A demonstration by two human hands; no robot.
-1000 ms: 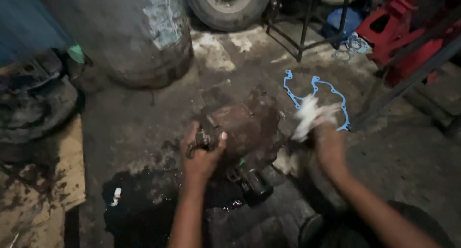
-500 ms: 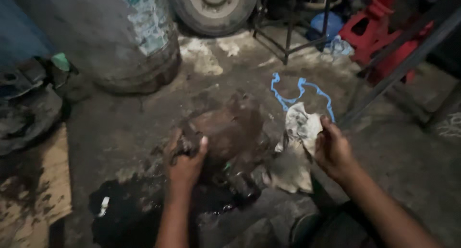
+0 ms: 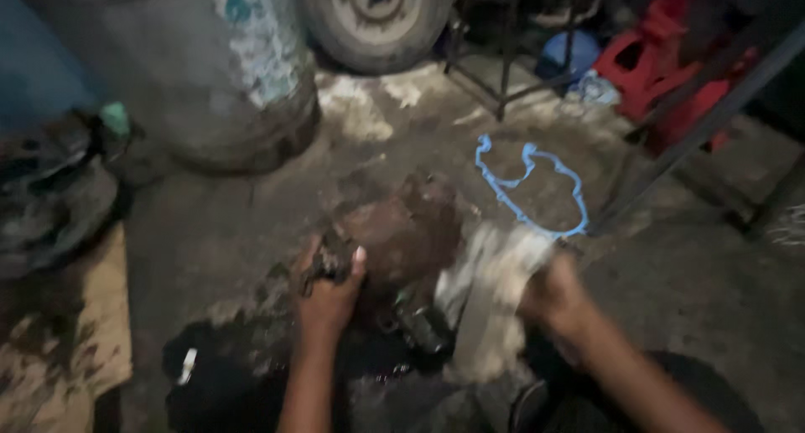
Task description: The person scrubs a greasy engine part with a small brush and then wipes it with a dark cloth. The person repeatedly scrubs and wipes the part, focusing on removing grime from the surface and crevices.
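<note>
- Two hands busy: left hand gripped the rusty engine casing.
- Right hand clutched a pale rag beside it.
- Casing remained grimy; wiping unfinished.

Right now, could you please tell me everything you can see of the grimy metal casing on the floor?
The metal casing is a lumpy, brownish cast part, coated in dirt and grease, lying on the stained concrete floor. The left hand grips its near left side; the right hand holds a pale rag against its right side. A dark cylindrical fitting juts out towards the camera. Finer details are blurred.
</note>
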